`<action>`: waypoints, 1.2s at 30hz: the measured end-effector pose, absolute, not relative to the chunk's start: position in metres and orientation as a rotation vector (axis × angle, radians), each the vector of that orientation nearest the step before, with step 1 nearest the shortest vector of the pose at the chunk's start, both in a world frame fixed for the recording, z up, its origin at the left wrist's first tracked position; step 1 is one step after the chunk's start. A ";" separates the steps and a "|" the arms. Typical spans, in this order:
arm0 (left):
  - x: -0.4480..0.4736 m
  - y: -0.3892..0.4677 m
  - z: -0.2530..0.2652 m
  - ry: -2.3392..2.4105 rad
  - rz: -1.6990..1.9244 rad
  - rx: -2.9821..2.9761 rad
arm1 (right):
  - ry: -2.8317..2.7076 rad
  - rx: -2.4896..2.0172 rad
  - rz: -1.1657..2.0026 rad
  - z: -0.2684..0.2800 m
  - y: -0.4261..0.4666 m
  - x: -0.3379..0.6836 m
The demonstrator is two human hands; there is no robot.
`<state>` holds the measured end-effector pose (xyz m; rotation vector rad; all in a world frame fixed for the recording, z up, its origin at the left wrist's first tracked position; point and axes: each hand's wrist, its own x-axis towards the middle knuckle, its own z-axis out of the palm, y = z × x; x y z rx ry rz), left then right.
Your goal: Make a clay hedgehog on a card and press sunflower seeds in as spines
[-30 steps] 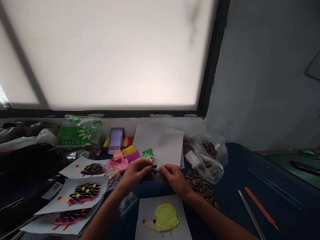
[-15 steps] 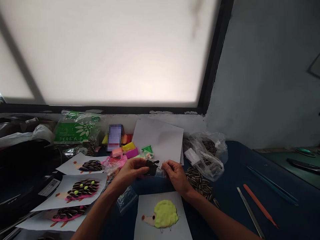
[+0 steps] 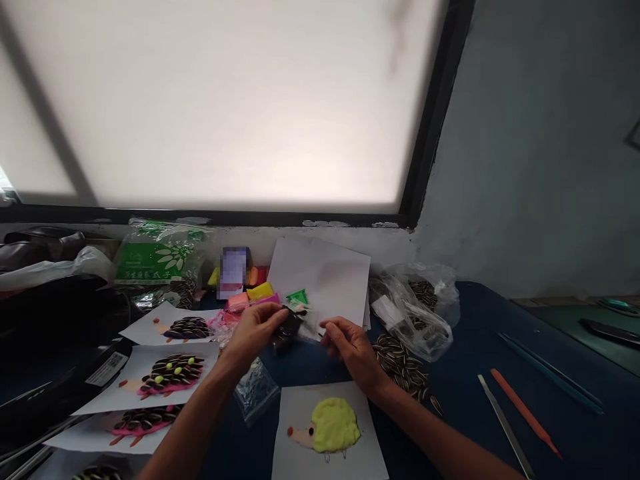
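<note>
My left hand (image 3: 256, 331) pinches a small black clay packet (image 3: 290, 325) above the table. To its right, my right hand (image 3: 353, 350) has thumb and forefinger pressed together; whatever lies between them is too small to make out. Below both hands is a white sheet (image 3: 290, 460) bearing a hedgehog with a yellow-green clay body (image 3: 335, 425), a pale snout, a reddish nose and a dark eye. Its legs are drawn lines. Close to my right wrist lies a heap of striped sunflower seeds (image 3: 403, 363).
Finished-looking seed hedgehog sheets (image 3: 120, 390) overlap at left. Coloured clay packets (image 3: 260, 291) and blank paper (image 3: 325, 273) lie behind the hands. A clear seed bag (image 3: 425, 320) stands right of them. Blue tweezers (image 3: 550, 373), an orange tool (image 3: 525, 410) and a metal blade (image 3: 505, 423) lie rightmost.
My left hand has shifted slightly left and up with the black packet, which has tilted. The gap between my hands is wider. The whole view has moved a little.
</note>
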<state>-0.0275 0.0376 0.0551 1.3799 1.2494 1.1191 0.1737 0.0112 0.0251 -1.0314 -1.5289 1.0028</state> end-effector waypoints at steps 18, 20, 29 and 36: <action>-0.026 0.020 0.076 1.728 0.496 2.258 | -1.589 -1.198 0.619 0.017 0.023 0.185; -0.028 0.014 0.077 1.548 0.120 2.236 | -1.615 -1.181 0.564 0.019 0.022 0.185; -0.038 0.013 0.068 1.636 -0.239 2.321 | -1.682 -1.149 0.435 0.016 0.022 0.188; -0.028 0.006 0.078 1.655 -0.144 2.391 | -1.711 -1.119 0.430 0.013 0.022 0.185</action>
